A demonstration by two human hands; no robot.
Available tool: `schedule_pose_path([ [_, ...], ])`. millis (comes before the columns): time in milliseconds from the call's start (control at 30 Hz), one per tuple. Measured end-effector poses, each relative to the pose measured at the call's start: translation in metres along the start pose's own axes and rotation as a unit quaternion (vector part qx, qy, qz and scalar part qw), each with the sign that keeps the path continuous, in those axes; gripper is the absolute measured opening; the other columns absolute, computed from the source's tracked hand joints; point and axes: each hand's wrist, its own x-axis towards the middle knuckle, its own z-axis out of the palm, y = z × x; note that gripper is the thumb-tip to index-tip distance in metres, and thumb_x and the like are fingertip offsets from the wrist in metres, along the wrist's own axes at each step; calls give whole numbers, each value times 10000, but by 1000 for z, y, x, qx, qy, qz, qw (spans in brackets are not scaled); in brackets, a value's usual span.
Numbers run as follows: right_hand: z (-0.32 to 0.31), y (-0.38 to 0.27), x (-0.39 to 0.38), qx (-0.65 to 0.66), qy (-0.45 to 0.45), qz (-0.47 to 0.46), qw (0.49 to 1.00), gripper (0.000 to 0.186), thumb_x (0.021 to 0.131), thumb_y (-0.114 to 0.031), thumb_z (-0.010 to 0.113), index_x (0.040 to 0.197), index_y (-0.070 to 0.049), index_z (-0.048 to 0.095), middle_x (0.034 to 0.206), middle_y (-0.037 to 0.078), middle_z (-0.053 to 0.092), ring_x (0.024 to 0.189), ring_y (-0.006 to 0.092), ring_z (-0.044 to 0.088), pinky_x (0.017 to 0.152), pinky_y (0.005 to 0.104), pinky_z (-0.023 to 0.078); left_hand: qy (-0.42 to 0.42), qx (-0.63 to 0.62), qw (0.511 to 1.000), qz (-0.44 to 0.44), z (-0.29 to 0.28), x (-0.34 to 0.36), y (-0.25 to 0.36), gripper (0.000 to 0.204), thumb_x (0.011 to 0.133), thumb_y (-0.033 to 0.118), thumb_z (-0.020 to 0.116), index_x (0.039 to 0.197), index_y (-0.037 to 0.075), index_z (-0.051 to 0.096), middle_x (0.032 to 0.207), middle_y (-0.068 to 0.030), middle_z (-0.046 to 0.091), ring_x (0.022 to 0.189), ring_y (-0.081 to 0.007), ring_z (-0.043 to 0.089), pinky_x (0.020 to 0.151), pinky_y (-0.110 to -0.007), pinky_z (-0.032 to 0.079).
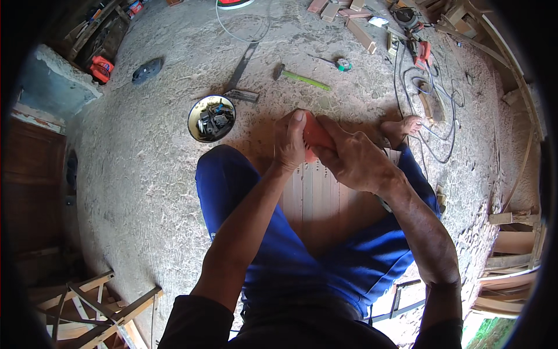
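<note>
My left hand [290, 139] is closed around the left side of a flat, reddish-orange piece [317, 134], its thumb pointing up and away from me. From the right, my right hand [360, 161] grips the same piece, with fingers bent over its edge. What the piece is made of and its full shape are hidden by the fingers. Beneath it, between my blue-trousered legs, lies a panel of pale wooden strips [314, 192] with small dark marks in rows near its far end. I cannot tell whether the piece touches the panel.
A cream bowl [195, 111] of dark metal parts stands ahead left, beside a carpenter's square [239, 74]. Farther off lie a green-handled hammer [305, 79], a tape measure [343, 64] and wood offcuts [360, 36]. A red power tool [421, 54] with looping cables sits right, beyond a bare foot [402, 128].
</note>
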Motion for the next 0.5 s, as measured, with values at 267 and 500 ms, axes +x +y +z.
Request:
schedule_pose_path([
  [267, 8, 11, 1, 0, 6, -5, 1000, 522, 967, -190, 592, 1389, 17, 363, 820, 312, 680, 733, 497, 678, 688, 559, 574, 3, 40, 999, 11, -4, 0, -19, 496, 1015, 415, 393, 766, 28, 578, 622, -47, 525, 591, -144, 486, 552, -355, 406],
  [500, 14, 17, -1, 22, 11, -6, 1000, 573, 950, -190, 610, 1422, 0, 347, 853, 302, 691, 762, 495, 681, 718, 557, 581, 2, 53, 999, 11, -2, -6, -15, 514, 1019, 438, 388, 794, 25, 594, 631, -53, 533, 606, -141, 504, 559, -352, 412],
])
